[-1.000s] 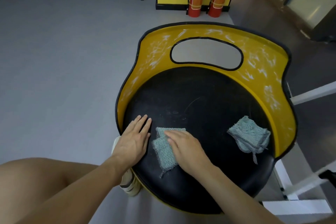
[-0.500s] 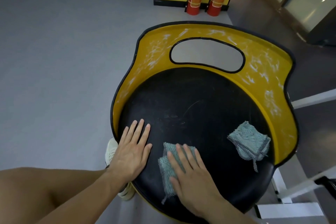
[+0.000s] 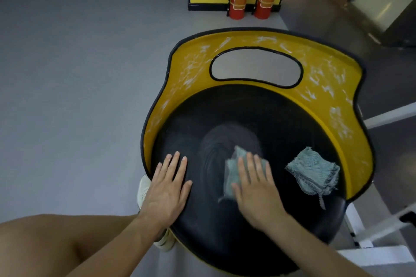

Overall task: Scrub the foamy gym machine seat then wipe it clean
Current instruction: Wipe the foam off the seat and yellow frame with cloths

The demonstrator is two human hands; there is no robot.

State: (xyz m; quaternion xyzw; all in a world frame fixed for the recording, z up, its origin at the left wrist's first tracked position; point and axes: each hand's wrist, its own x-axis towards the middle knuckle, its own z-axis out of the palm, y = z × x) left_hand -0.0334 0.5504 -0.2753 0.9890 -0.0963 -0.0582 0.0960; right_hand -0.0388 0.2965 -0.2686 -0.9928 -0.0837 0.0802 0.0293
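Grey floor (image 3: pixel 78 96) rings the black seat (image 3: pixel 247 114); your right hand (image 3: pixel 256 189), fingers straight, presses the cloth (image 3: pixel 231 173) (blurred, seemingly mesh-edged) at six o'clock; your left hand (image 3: pixel 167 189) lies spread flat at eight o'clock.

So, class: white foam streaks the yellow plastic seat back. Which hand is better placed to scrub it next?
Likely right. The right hand presses flat on a teal mesh scrubbing cloth on the black round seat pad; the left hand lies flat and empty at the pad's edge.
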